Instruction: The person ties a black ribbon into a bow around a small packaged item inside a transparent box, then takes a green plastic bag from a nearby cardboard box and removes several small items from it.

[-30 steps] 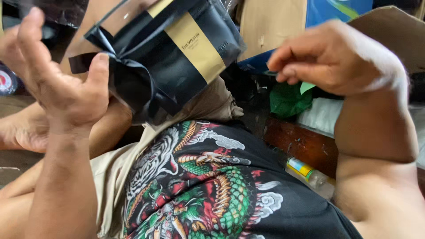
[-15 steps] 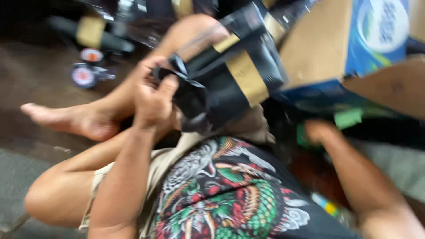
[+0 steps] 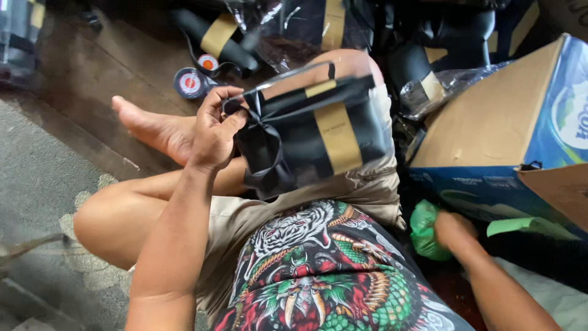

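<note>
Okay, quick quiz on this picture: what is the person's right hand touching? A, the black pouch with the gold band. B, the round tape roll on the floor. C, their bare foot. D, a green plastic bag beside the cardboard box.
D: the right hand rests against the green plastic bag down by the cardboard box, while the left hand holds the black pouch.

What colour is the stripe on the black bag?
The stripe on the black bag is golden tan, seen best in the head view.
</note>
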